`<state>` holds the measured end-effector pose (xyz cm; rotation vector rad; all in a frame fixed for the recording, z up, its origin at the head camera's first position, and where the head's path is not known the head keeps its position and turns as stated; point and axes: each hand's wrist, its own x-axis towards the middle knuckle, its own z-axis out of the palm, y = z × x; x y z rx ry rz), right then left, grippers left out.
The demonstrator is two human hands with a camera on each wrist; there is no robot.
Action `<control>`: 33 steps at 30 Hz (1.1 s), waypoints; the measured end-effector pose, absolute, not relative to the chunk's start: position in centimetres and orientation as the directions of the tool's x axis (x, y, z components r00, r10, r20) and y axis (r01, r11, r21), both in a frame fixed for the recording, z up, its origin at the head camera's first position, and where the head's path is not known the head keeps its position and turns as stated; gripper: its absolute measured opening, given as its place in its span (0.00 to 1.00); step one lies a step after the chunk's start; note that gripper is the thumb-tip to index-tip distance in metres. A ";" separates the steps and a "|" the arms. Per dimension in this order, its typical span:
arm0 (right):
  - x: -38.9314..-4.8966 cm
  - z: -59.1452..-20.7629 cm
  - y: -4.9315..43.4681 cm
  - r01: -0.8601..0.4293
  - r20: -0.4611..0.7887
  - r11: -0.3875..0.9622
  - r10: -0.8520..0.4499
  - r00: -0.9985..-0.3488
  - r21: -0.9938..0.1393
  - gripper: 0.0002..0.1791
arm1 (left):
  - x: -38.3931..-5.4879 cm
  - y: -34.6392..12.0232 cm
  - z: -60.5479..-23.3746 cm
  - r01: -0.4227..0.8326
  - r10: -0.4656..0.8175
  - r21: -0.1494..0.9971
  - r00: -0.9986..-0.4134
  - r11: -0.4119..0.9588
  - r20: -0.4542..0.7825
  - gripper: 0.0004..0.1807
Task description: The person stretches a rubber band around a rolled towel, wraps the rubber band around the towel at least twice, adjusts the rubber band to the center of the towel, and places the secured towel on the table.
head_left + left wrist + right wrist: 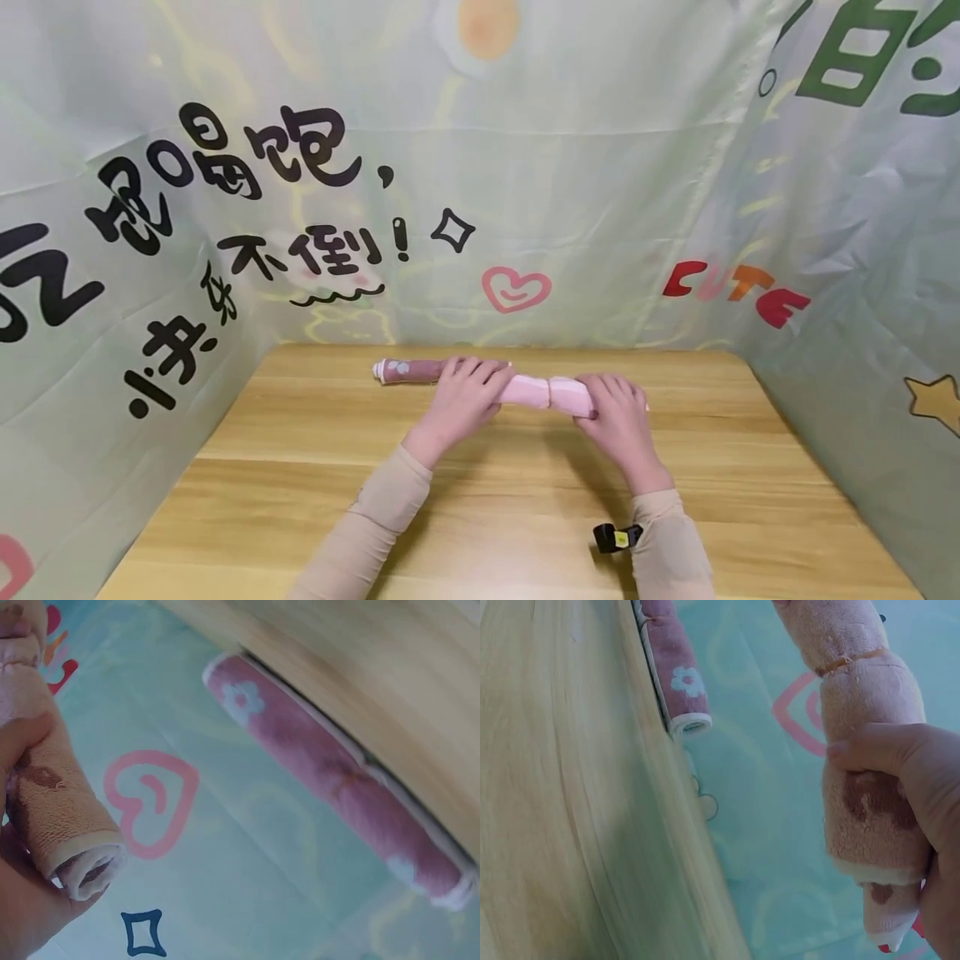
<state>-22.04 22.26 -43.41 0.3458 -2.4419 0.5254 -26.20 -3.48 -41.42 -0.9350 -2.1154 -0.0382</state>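
Observation:
A light pink rolled towel is held up above the wooden table, cinched at its middle by a thin brownish band. My left hand grips one end of the roll and my right hand grips the other. In the left wrist view the coiled layers show at the roll's open end. The right wrist view has a narrower inner part sticking out beyond the opposite end. Behind my left hand, a mauve rolled towel with pale blue flowers lies along the back of the table, also tied at its middle.
The wooden table ends at a printed fabric backdrop, which rises behind it and on both sides. A small black device with a yellow label is at my right forearm.

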 end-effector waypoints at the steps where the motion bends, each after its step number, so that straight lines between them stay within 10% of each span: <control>1: -22.0 -43.3 22.1 -0.371 0.614 0.883 -0.127 -0.779 -0.288 0.28 | -26.2 -3.8 -41.4 0.618 0.605 -0.292 -0.384 0.730 0.698 0.25; 33: -25.5 -42.0 13.5 -0.632 0.588 0.773 -0.486 -0.646 -0.056 0.26 | -27.7 -15.9 -42.1 0.542 0.610 -0.358 -0.406 0.761 0.681 0.20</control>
